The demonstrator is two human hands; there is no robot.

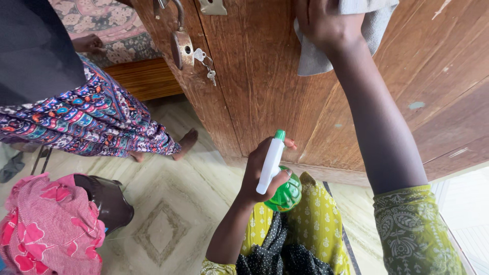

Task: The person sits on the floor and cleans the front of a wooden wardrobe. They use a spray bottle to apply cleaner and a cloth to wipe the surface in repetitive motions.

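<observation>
Two hands busy: right hand (326, 23), top centre, fingers flat pressing grey woven cloth (351, 38) against brown wooden door (254, 76); left hand (265, 170), lower centre, fingers wrapped round green plastic spray bottle with white trigger head (277, 178), nozzle up, held ready near door.

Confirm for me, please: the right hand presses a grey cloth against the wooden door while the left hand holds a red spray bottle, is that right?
Not quite: the spray bottle is green with a white trigger head, not red. The head view shows the left hand gripping it, while the right hand presses the grey cloth against the wooden door.
</observation>
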